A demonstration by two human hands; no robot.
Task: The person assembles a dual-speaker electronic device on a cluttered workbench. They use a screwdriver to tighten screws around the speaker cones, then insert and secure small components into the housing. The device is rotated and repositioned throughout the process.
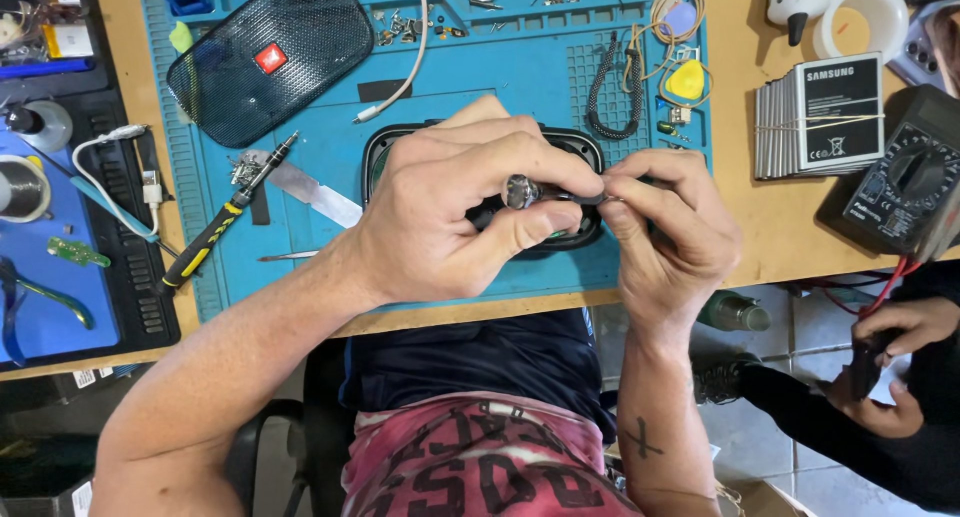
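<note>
Over the blue silicone repair mat point(300, 267), the left hand point(440, 217) pinches a slim black metal-capped screwdriver point(545, 193) while the right hand point(670, 237) grips its tip above the dark oval speaker housing point(385, 147); keeping the tool steady probably helps.

A mesh speaker grille point(268, 59) lies beside a black-and-yellow screwdriver point(228, 215).

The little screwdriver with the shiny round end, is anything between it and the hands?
No. The left hand pinches the small screwdriver near its shiny cap, and the right hand touches its shaft. Nothing visible sits between them. Both hands cover much of the black device beneath.
</note>
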